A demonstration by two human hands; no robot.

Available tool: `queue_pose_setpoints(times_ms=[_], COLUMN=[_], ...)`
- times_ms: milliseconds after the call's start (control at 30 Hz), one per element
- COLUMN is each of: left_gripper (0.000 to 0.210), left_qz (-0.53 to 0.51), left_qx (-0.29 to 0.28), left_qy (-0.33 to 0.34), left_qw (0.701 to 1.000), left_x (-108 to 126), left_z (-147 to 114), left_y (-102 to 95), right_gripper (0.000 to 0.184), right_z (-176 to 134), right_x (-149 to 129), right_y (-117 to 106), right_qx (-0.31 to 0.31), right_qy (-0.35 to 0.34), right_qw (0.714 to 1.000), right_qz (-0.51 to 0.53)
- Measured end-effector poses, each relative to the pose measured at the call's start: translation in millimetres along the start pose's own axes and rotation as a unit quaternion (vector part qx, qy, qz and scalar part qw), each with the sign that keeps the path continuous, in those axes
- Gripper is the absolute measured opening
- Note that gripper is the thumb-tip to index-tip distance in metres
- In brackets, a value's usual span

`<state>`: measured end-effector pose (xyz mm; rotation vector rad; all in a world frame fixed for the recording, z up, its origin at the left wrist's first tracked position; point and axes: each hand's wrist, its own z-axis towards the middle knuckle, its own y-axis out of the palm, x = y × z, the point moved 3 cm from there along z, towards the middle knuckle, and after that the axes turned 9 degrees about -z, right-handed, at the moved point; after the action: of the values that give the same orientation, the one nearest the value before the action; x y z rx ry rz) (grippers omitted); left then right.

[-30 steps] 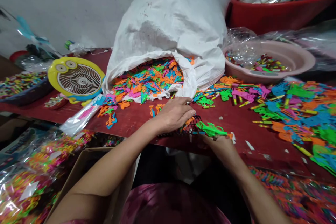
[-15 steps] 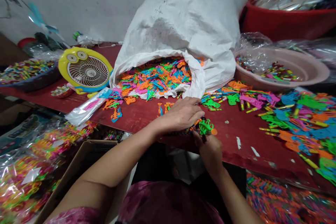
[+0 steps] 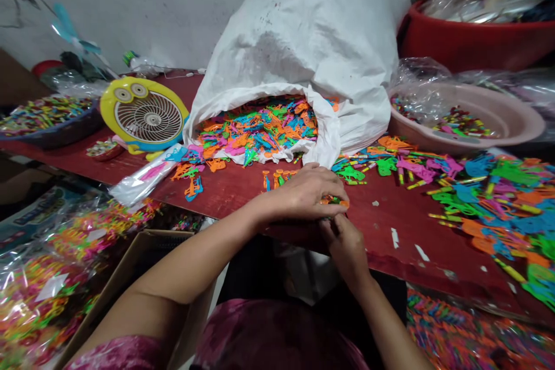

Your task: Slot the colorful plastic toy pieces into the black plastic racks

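The red table (image 3: 407, 214) ran across the view in front of you, its near edge just ahead of your lap. A big white sack (image 3: 295, 34) stood on it, mouth toward you, with a mass of bright plastic toys (image 3: 264, 127) showing inside and some spilling out at both sides. Far right: a red tub (image 3: 468, 43) with clear plastic piled in it; below and nearer, a pink basin (image 3: 515, 113) held small coloured pieces and crumpled clear wrap.

A loose heap (image 3: 498, 196) of orange, green, blue and pink toys covered the table's right side. At far left, a dark basin (image 3: 56, 136) was piled with small coloured pieces. A yellow fan (image 3: 151, 121) with two round eyes stood between that basin and the sack.

Your two hands met near the table edge, below the sack's mouth. Your left hand (image 3: 310, 193) lay palm down, fingers bent over a few small pieces (image 3: 335, 201), orange and green; grip on them could not be told. Your right hand (image 3: 347, 245) had its fingertips just under the left one, by those same pieces; whether it pinched anything was hidden.

Smallest items: a clear packet (image 3: 145, 179) lay in front of the fan; white scraps (image 3: 421, 252) dotted the table at right.
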<state>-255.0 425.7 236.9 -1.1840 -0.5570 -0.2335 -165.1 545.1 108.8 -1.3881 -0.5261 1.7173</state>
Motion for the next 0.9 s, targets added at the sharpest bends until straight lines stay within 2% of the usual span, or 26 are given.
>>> queue_pose_setpoints(times_ms=[167,400,733,833,900], left_gripper=[0.015,0.014,0.008,0.009,0.013], left_qz=[-0.004,0.010,-0.043,-0.032,-0.020], left_qx=[0.025,-0.005,0.003,0.014,0.024], left_qy=[-0.008,-0.017,-0.057,-0.061,-0.060], left_qw=[1.000,1.000,0.997,0.998,0.998], left_x=[-6,-7,-20,-15,-11], left_z=[-1,-2,-7,-7,-9], left_y=[-1.7,-4.6,5.3,4.1,1.3], right_gripper=[0.021,0.024,0.028,0.024,0.029], right_z=[6,5,2,-1,-4], right_x=[2,8,6,7,16], right_y=[0,5,11,3,-14], right_qx=[-0.026,-0.043,-0.035,-0.046,-0.032], right_qy=[-0.025,-0.050,-0.046,-0.060,-0.060], right_qw=[0.999,0.995,0.996,0.997,0.998], right_qz=[0.003,-0.068,-0.066,-0.020,-0.002])
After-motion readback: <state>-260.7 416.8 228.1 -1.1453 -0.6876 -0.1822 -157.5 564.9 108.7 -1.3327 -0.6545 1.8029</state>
